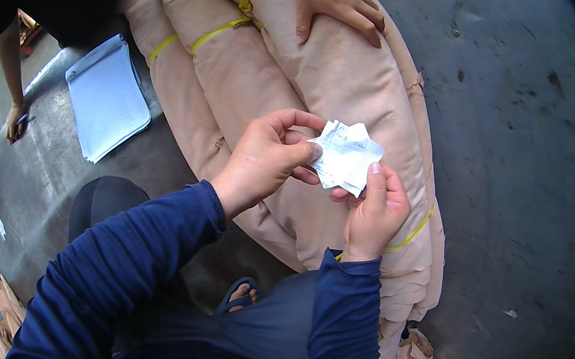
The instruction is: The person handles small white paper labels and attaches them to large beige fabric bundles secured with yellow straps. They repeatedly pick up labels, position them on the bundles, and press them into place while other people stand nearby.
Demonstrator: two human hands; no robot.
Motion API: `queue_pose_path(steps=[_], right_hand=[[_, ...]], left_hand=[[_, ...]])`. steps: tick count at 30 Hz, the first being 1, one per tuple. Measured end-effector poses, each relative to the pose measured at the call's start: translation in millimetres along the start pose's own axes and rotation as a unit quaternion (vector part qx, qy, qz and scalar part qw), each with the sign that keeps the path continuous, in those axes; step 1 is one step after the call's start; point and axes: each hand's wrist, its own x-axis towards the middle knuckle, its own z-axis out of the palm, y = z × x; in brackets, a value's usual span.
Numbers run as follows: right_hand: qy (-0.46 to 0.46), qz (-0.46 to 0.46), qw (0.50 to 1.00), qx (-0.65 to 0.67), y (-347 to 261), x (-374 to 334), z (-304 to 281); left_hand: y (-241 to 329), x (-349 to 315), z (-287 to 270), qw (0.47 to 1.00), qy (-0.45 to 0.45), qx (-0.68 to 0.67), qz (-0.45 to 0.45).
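Note:
Several small white paper slips [344, 157] with handwriting are fanned out between my two hands. My left hand [273, 151] pinches their left edge between thumb and fingers. On the lower right edge, my right hand [378, 206] grips them with the thumb on top. Just beneath both hands lie long rolled bundles of pale tan leather-like sheets [244, 73], bound with yellow ties [220, 34].
At the top, a co-worker's hand [336, 1] rests on a bundle. A notepad [107, 104] lies left of the bundles. Another person's hand [16, 122] holds a pen farther left. Tan scraps [3, 315] lie at lower left; a dark surface [510, 183] spans the right.

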Motion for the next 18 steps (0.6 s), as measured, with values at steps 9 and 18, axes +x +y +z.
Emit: queue_pose_path(steps=[9,18], right_hand=[[0.008,-0.006,1.000,-0.001,1.0,0.1,0.1],[0.014,-0.013,1.000,-0.002,1.3,-0.2,1.0]], left_hand=[[0.3,-0.7,-2.6,1.000,-0.007,-0.002,-0.011],[1.5,-1.3,-0.9,1.000,-0.007,-0.004,-0.013]])
